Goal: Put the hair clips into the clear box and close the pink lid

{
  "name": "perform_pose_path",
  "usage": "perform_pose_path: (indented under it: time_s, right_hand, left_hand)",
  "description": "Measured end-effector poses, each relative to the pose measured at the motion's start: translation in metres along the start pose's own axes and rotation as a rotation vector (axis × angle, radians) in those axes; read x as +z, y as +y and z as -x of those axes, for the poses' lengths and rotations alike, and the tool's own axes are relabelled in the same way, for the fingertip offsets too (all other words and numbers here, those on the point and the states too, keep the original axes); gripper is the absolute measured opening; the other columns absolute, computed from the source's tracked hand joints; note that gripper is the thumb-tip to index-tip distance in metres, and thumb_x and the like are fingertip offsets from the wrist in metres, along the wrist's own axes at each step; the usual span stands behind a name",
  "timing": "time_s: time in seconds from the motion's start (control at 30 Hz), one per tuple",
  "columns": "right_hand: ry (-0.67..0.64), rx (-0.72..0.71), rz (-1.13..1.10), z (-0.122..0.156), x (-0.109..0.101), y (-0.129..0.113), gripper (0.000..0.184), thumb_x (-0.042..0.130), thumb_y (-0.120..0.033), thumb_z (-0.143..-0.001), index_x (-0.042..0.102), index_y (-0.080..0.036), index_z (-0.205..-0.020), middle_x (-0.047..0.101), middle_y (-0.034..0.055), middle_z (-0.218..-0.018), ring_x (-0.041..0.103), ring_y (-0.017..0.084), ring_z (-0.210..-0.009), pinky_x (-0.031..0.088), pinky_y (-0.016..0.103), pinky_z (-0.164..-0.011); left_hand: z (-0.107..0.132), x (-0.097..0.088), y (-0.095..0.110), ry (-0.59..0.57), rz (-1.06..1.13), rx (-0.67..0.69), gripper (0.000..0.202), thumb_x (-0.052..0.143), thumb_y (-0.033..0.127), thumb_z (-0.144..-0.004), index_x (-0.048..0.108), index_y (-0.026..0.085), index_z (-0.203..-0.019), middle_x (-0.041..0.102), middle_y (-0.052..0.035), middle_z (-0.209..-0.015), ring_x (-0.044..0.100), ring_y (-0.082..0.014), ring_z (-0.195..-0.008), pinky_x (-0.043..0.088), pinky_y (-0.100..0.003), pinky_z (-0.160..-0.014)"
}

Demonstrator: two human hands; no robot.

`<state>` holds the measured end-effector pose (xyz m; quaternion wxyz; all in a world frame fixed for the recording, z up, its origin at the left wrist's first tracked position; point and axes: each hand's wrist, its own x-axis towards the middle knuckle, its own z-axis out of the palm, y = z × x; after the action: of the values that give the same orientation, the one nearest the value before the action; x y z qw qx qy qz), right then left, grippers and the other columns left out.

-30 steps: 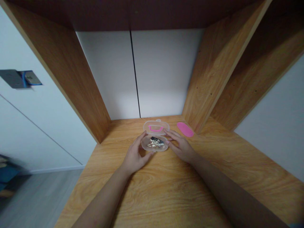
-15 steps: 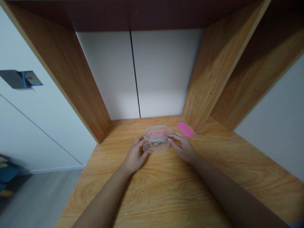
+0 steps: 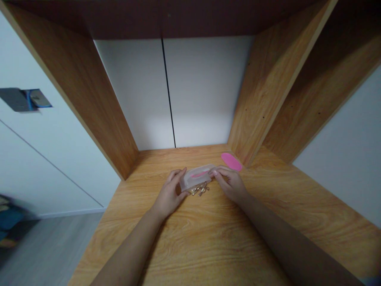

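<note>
Gripping the clear box (image 3: pixel 187 181) by its ends, left hand (image 3: pixel 168 196) and right hand (image 3: pixel 230 185) could scatter metal pieces (image 3: pixel 199 189) nearward by overtipping.

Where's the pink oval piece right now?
In the head view, the pink oval piece lies right of centre on the wooden surface, just beyond the right hand, beside the right upright panel's foot.

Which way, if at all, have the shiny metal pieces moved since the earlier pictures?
Yes: the shiny metal pieces have moved toward the picture's bottom, farther from the white back wall, to the near edge of the tilted box.
</note>
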<state>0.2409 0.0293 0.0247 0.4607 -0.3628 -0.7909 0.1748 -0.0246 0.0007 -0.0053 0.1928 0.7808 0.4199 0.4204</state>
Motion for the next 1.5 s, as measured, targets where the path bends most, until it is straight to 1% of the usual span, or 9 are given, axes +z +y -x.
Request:
perform_pose_path:
  time_s: [0.37, 0.73, 0.8, 0.9, 1.03, 1.17, 1.3, 1.4, 1.5]
  right_hand:
    - [0.078, -0.094, 0.031, 0.001, -0.002, -0.007, 0.027, 0.049, -0.027, -0.099, 0.073, -0.022, -0.088, 0.074, 0.0056, -0.088, 0.070, 0.019, -0.082, 0.054, 0.032, -0.076]
    - [0.144, -0.225, 0.006, 0.004, -0.006, -0.014, 0.014, 0.056, -0.021, -0.093, 0.070, -0.023, -0.095, 0.072, 0.0087, -0.099, 0.068, 0.023, -0.093, 0.056, 0.037, -0.081]
    - [0.125, -0.211, 0.014, 0.004, -0.004, -0.012, 0.017, 0.057, -0.020, -0.092, 0.067, -0.023, -0.106, 0.071, 0.0095, -0.107, 0.067, 0.024, -0.102, 0.055, 0.041, -0.091]
    - [0.068, -0.143, -0.020, 0.005, 0.003, -0.005, 0.034, 0.060, -0.020, -0.090, 0.058, -0.023, -0.123, 0.066, 0.0116, -0.123, 0.062, 0.026, -0.115, 0.051, 0.045, -0.101]
    - [0.000, -0.027, -0.149, 0.007, 0.011, 0.001, 0.053, 0.060, -0.020, -0.090, 0.044, -0.026, -0.140, 0.058, 0.0129, -0.135, 0.064, 0.024, -0.112, 0.057, 0.042, -0.092]
    - [-0.035, 0.016, -0.149, 0.006, 0.009, -0.002, 0.066, 0.061, -0.019, -0.089, 0.037, -0.028, -0.150, 0.057, 0.0138, -0.139, 0.065, 0.024, -0.108, 0.060, 0.039, -0.085]
    - [-0.026, -0.012, -0.165, 0.004, 0.006, -0.002, 0.063, 0.059, -0.024, -0.092, 0.039, -0.028, -0.150, 0.051, 0.0139, -0.148, 0.065, 0.024, -0.111, 0.060, 0.037, -0.083]
    - [0.002, 0.026, -0.121, 0.003, 0.005, 0.004, 0.057, 0.058, -0.024, -0.092, 0.044, -0.025, -0.148, 0.059, 0.0130, -0.140, 0.067, 0.023, -0.112, 0.057, 0.040, -0.093]
    - [0.100, 0.097, 0.015, 0.000, 0.001, 0.015, 0.049, 0.058, -0.024, -0.091, 0.053, -0.022, -0.140, 0.066, 0.0122, -0.131, 0.066, 0.025, -0.114, 0.053, 0.045, -0.101]
  left_hand:
    - [-0.001, -0.005, 0.009, 0.040, -0.025, 0.027, 0.071, 0.074, 0.018, -0.082, 0.044, 0.028, -0.145, 0.049, -0.0107, -0.136, 0.049, -0.0270, -0.130, 0.039, -0.047, -0.114]
    - [-0.001, -0.004, 0.009, 0.126, 0.053, 0.092, 0.063, 0.073, 0.023, -0.085, 0.048, 0.031, -0.142, 0.050, -0.0108, -0.138, 0.050, -0.0279, -0.131, 0.050, -0.050, -0.106]
    - [-0.001, -0.004, 0.008, 0.134, 0.054, 0.076, 0.064, 0.073, 0.026, -0.085, 0.047, 0.031, -0.143, 0.049, -0.0109, -0.139, 0.050, -0.0281, -0.131, 0.051, -0.050, -0.106]
    - [-0.001, -0.005, 0.007, 0.154, 0.063, 0.055, 0.066, 0.075, 0.031, -0.084, 0.046, 0.031, -0.143, 0.048, -0.0113, -0.139, 0.050, -0.0287, -0.130, 0.050, -0.053, -0.106]
    - [-0.003, -0.006, 0.011, 0.162, 0.046, 0.059, 0.070, 0.080, 0.030, -0.079, 0.048, 0.030, -0.141, 0.047, -0.0112, -0.141, 0.047, -0.0295, -0.134, 0.043, -0.055, -0.113]
    - [-0.003, -0.006, 0.017, 0.124, -0.008, 0.066, 0.077, 0.082, 0.029, -0.077, 0.044, 0.028, -0.144, 0.046, -0.0130, -0.143, 0.043, -0.0304, -0.137, 0.039, -0.054, -0.115]
    - [-0.003, -0.006, 0.016, 0.136, -0.053, 0.051, 0.071, 0.076, 0.033, -0.082, 0.043, 0.026, -0.144, 0.046, -0.0138, -0.144, 0.044, -0.0299, -0.137, 0.041, -0.052, -0.114]
    - [-0.004, -0.007, 0.013, 0.172, -0.099, 0.011, 0.067, 0.074, 0.040, -0.083, 0.045, 0.023, -0.141, 0.050, -0.0146, -0.143, 0.047, -0.0307, -0.135, 0.038, -0.052, -0.114]
    - [-0.005, -0.010, 0.011, 0.211, -0.161, -0.098, 0.061, 0.069, 0.045, -0.087, 0.047, 0.022, -0.139, 0.057, -0.0145, -0.139, 0.052, -0.0308, -0.131, 0.039, -0.051, -0.112]
